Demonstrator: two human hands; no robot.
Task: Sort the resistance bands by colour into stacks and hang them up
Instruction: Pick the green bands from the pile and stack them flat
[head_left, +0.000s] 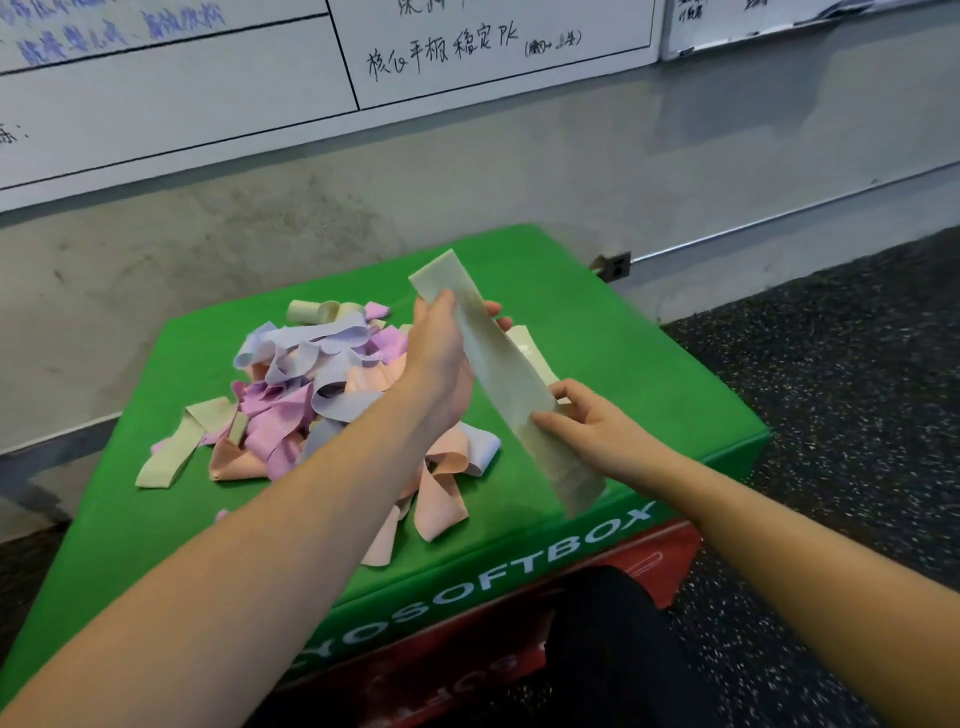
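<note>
Cream-green band (498, 374) is stretching diagonally above the green box (623, 364), left hand (441, 358) pinching its far upper end, right hand (587, 431) pinching nearer the lower end, mixed pile (322, 395) lying leftward.

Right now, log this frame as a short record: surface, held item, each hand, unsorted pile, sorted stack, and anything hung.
surface: green soft box, on a red box
held item: pale green band, stretched flat above the box
left hand: grips the band's upper end
right hand: pinches its lower part
unsorted pile: lilac, pink, peach and pale green bands, tangled
sorted stack: pale green bands partly hidden behind the held one
hung: none in view
</note>
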